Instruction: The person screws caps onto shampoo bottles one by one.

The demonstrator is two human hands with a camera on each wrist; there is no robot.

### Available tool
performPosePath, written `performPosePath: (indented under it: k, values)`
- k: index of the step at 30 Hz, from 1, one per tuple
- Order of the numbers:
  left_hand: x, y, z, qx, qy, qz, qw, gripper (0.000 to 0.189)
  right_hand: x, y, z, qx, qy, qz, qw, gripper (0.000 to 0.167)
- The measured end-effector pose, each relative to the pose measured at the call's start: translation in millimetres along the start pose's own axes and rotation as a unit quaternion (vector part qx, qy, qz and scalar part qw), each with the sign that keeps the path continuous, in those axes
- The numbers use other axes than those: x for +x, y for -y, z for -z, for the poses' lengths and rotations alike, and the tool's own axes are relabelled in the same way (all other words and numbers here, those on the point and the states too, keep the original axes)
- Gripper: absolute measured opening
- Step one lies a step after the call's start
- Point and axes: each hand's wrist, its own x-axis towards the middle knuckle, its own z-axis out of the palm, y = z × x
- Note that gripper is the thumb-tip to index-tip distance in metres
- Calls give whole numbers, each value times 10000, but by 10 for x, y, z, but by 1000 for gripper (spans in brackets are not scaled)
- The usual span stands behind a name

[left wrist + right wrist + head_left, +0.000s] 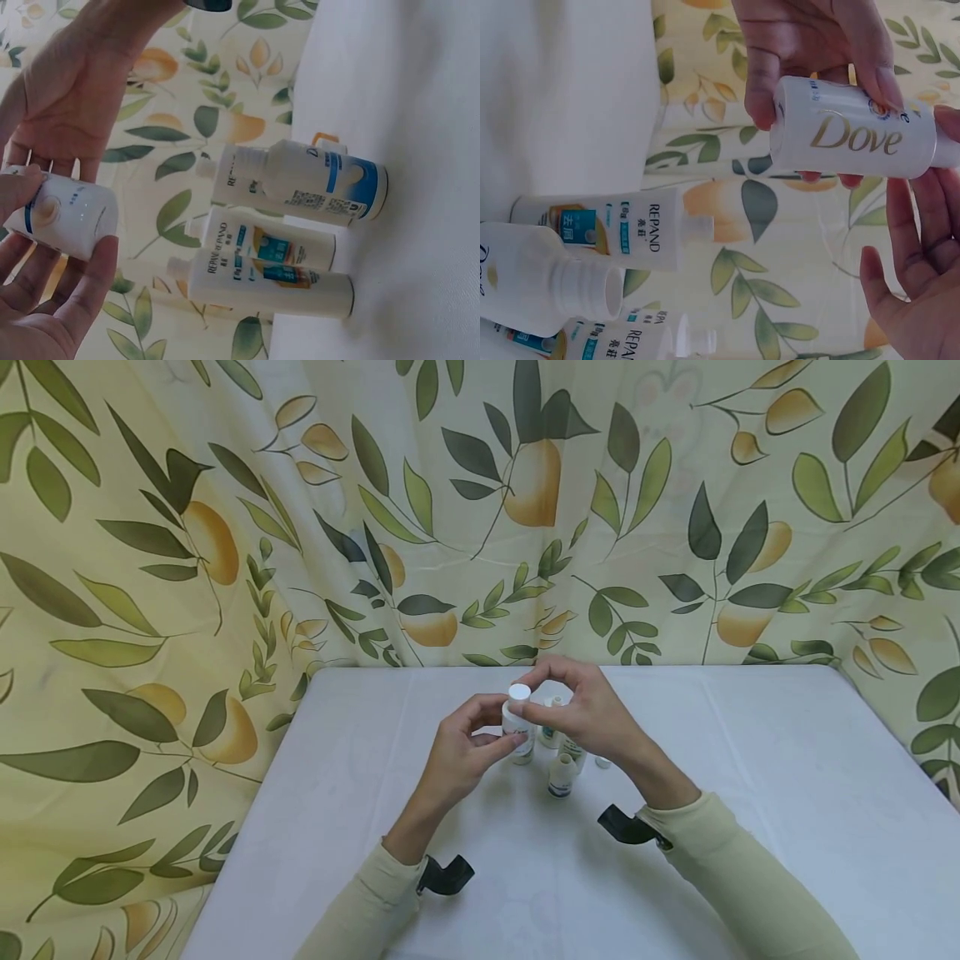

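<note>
A white Dove bottle (847, 139) with a white cap (519, 692) is held upright above the table. My left hand (465, 752) grips its body, thumb on the near side and fingers behind. At the top, my right hand (588, 710) pinches the cap between thumb and fingers. Just right of the held bottle stands an uncapped Dove bottle (330, 180), its threaded neck bare. Several white REPAND bottles (274, 289) stand beside it, also with bare necks; the right hand partly hides them in the head view.
A small white cap (603, 762) lies on the table right of the standing bottles. White cloth covers the table (787, 827). Behind it hangs a leaf-and-fruit patterned curtain (480, 602). Black cameras (446, 875) are worn at both wrists.
</note>
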Motion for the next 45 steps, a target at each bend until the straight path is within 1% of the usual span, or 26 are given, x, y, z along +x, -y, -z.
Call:
performPosePath:
  k: [4, 9, 11, 13, 15, 18, 21, 24, 28, 34, 39, 45]
  values:
    - [-8, -15, -29, 118, -158, -60, 9998, 43, -3, 1, -8, -71, -132, 42, 9999, 14]
    - [-4, -53, -62, 370, -352, -231, 9984, 42, 0, -1, -27, -131, -388, 163, 9990, 14]
    - [0, -68, -63, 462, -367, -240, 9980, 42, 5, -12, -30, -150, -442, 177, 9988, 15]
    - [2, -76, -52, 477, -304, -151, 9983, 43, 7, -22, -26, -157, -434, 154, 9988, 16]
    - [9, -77, -31, 440, -173, -12, 9989, 44, 9, -31, -16, -140, -379, 137, 9991, 17]
    - [24, -66, 12, 306, 69, 210, 9993, 45, 5, -41, 5, -133, -277, 92, 9995, 18]
    - [50, -41, 57, 124, 268, 326, 9990, 45, 2, -43, 21, -142, -201, 85, 9997, 20]
    - [75, -8, 90, -5, 421, 321, 9986, 45, 6, -47, 25, -103, -125, 104, 9998, 22]
    - [99, 6, 106, -48, 508, 229, 9984, 44, 13, -52, 18, -114, -49, 107, 9999, 25]
    - [110, -6, 104, -48, 454, 83, 9989, 43, 18, -47, 13, -208, -80, 66, 9997, 26]
    - [93, -15, 69, 51, 268, -50, 9996, 40, 11, -26, 12, -134, -231, 192, 9995, 21]
    - [66, -51, 5, 270, -3, -198, 9994, 38, -6, 8, -2, -31, -409, 201, 9990, 22]
